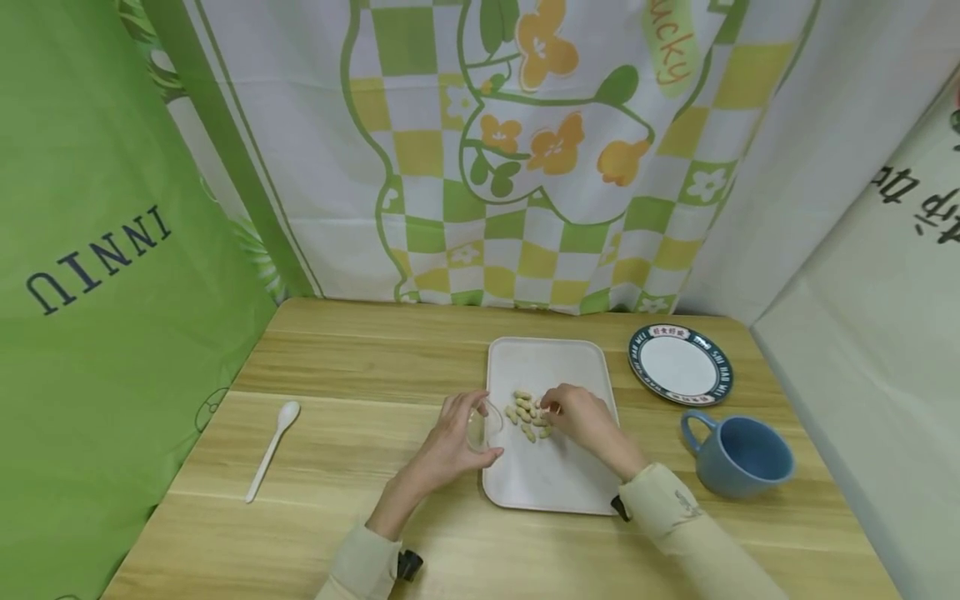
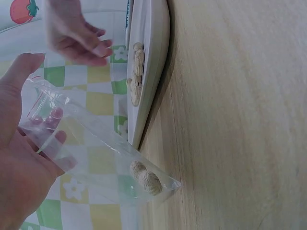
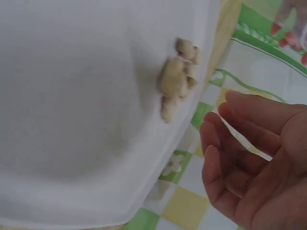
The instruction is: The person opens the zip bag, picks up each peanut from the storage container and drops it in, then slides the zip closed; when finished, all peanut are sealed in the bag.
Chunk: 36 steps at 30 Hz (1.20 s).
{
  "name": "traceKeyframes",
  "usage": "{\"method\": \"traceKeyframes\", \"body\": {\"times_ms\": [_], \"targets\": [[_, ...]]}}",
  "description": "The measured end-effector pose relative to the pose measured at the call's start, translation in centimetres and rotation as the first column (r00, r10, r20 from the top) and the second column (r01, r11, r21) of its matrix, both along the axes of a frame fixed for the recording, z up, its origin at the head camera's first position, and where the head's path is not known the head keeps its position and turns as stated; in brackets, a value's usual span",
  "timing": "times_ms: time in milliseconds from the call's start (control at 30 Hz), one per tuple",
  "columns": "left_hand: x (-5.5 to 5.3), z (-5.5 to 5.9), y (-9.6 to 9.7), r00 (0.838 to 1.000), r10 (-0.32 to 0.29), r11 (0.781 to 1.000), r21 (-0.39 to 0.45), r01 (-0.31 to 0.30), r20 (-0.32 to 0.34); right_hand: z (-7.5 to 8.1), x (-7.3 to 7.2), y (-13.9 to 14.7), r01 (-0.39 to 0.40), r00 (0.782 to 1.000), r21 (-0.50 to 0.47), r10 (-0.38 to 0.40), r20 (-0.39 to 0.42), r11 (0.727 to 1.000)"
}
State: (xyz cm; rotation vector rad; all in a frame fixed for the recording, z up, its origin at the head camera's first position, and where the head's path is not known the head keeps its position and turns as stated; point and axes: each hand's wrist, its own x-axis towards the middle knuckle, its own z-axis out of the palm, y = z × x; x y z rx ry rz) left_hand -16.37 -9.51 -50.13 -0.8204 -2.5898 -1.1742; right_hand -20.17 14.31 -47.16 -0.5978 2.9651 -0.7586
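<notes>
Our left hand cups a clear plastic bag, thumb and fingers apart, seemingly to keep its mouth open near the tray, where our right hand, loosely bent, apparently empty, hovers at clustered peanuts.

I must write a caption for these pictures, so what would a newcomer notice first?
Probably the green-and-yellow checked, flower-printed white cloth hanging behind the wooden table. Then the tan, knobbly peanuts on the pale rectangular tray: the right hand is near them, while the left hand holds a transparent plastic bag with a peanut inside.
</notes>
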Motion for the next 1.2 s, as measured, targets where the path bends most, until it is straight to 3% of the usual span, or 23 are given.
{"method": "traceKeyframes", "body": {"times_ms": [133,433,833,1200], "targets": [[0.1,-0.2,0.0,1.000,0.000,1.000,0.004,0.000,0.002,-1.4,0.2,0.0,0.071,0.996,0.045,-0.073,0.057,0.996],[0.1,-0.3,-0.1,1.000,-0.008,1.000,0.001,0.008,0.011,-2.9,0.3,-0.4,0.164,0.982,0.067,-0.169,0.080,0.984],[0.1,-0.3,0.1,1.000,-0.009,1.000,-0.001,0.009,0.018,-3.3,0.3,-0.4,0.190,0.973,0.019,-0.191,0.126,0.982],[0.2,-0.3,0.1,0.999,-0.010,1.000,0.001,0.010,0.042,-3.7,0.5,-0.1,0.186,0.979,-0.077,-0.178,0.097,0.980]]}}
